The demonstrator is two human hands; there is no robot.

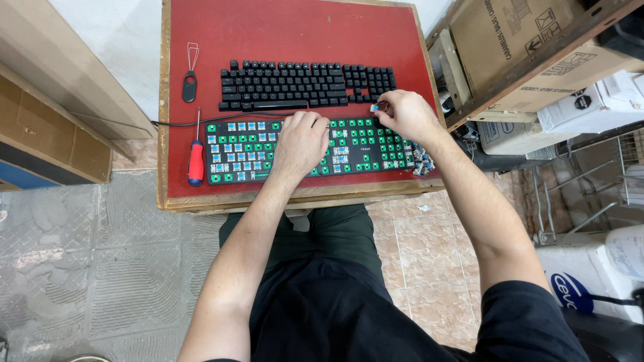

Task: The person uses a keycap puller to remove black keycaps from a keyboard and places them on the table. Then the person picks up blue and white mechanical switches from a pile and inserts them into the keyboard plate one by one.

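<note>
Switches going into a bare keyboard board on a red tabletop [295,40].

Screwdriver [195,161] lies left; the left hand [300,142] rests flat and open on the green board [268,151], steadying it; the right hand [404,114] pinches a blue switch [375,107] at the board's upper right. Next seems to call for aligning it over an empty socket.

My table [201,40] has a matt red top with a worn wooden rim; the keycaps [305,84] look matt black plastic, the screwdriver handle [195,163] glossy red.

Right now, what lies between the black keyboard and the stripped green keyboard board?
In the head view, a thin black cable runs between black keyboard and green board.
</note>
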